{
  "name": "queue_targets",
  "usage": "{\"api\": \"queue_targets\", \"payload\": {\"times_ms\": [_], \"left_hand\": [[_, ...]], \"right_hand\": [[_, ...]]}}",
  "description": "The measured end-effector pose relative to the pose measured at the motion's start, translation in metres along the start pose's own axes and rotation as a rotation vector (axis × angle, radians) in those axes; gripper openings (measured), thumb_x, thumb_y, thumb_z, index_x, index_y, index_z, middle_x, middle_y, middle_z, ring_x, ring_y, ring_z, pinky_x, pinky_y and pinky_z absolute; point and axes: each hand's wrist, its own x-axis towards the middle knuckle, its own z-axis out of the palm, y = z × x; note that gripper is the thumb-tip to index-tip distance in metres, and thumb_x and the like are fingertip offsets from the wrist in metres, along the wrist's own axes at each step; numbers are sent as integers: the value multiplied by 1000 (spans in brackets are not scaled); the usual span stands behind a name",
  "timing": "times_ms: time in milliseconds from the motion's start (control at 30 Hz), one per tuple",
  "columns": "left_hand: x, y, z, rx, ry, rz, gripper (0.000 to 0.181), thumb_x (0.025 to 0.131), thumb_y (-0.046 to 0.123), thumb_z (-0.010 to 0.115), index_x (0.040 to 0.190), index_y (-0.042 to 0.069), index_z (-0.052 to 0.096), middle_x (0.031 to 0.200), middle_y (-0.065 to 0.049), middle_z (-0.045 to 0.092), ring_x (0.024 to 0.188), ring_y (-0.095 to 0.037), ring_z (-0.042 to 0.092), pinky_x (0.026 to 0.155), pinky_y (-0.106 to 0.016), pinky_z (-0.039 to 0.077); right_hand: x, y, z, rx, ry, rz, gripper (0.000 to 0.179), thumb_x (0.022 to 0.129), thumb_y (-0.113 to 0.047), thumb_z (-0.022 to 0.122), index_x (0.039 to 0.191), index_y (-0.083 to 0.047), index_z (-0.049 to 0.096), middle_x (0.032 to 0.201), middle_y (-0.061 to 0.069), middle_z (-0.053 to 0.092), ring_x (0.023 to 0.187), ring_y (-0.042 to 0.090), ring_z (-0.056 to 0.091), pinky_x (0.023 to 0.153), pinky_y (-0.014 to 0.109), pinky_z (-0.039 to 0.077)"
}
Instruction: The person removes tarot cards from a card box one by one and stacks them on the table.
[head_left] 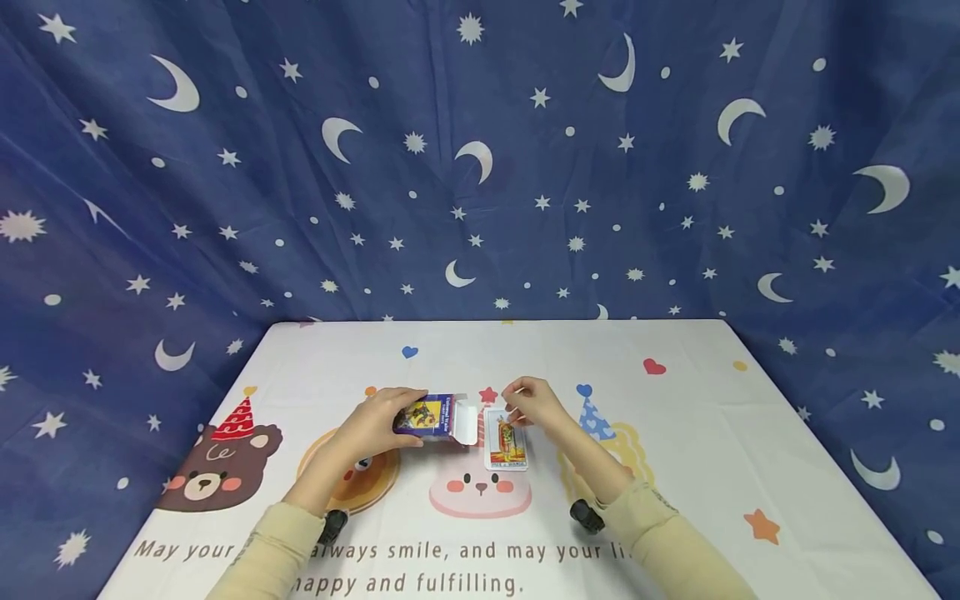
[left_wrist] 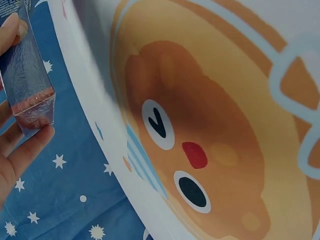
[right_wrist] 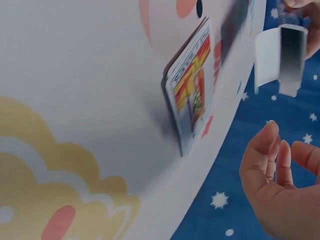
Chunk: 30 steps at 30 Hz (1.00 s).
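Note:
My left hand [head_left: 377,419] grips a blue tarot card box [head_left: 433,416] with a yellow picture on its front. The box's right end is unfolded, its white flap [head_left: 466,424] sticking out. In the left wrist view, fingers and thumb hold the box [left_wrist: 30,80] by its edges, a shiny clear wrap over its end. A squared stack of tarot cards [head_left: 507,450] lies just right of the flap, picture side up. Above the stack's upper right corner is my right hand [head_left: 534,403]. The right wrist view shows this hand [right_wrist: 280,192] with fingers loosely bent, nothing between them, apart from the cards [right_wrist: 192,95].
A white tablecloth [head_left: 675,467] printed with cartoon faces and lettering covers the table. Behind and beside it hangs a blue curtain [head_left: 525,250] with stars and moons. A black wrist camera piece [head_left: 587,517] sits by the right forearm, another [head_left: 333,527] by the left.

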Motion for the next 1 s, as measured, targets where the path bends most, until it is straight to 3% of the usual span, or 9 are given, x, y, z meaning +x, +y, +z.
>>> {"api": "queue_targets", "payload": {"times_ms": [200,433,767,1000], "left_hand": [[1,1,-1,17,-7,2,76,69,35,83,134,12,53,131,-13,56,123,-34,51,99,-53,44],[3,3,-5,14,14,16,76,68,34,83,134,12,53,131,-13,56,122,-33,52,99,-53,45],[1,3,-2,14,15,1,76,68,35,83,134,12,53,131,-13,56,122,-33,51,99,-53,45],[5,5,-5,1,9,16,76,69,35,83,135,13,52,132,-12,56,122,-33,51,99,-52,45]], "right_hand": [[-9,-5,7,36,-59,-4,17,92,-4,52,102,9,56,74,8,61,55,9,56,56,20,53],[-10,-9,16,63,-63,-18,16,90,-4,55,100,8,59,88,21,66,57,9,58,60,24,57],[-4,-10,34,163,-122,32,15,88,-1,58,100,8,59,79,9,66,60,10,61,62,25,58],[3,-10,45,154,-91,52,17,85,-2,63,99,6,60,74,5,63,57,10,59,58,23,57]]}}
